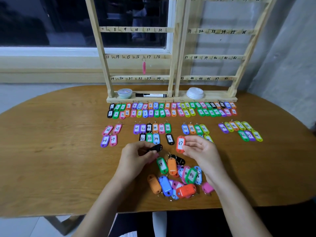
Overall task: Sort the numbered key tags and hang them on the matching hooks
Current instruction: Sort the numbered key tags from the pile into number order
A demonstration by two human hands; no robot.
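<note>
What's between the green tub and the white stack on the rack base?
A black marker lying flat, then the racks' inner uprights, between green tub and white stack. Head view.

Hands: left hand (135, 156) and right hand (200, 149), both bare.
Forearms (109, 194): bare, unsleeved.
Lap: dark clothing (196, 224).

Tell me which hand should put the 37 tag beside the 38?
The right hand. It already pinches the orange 37 tag, just below the blue 38 tag. The left hand is farther off, holding a black tag.
</note>
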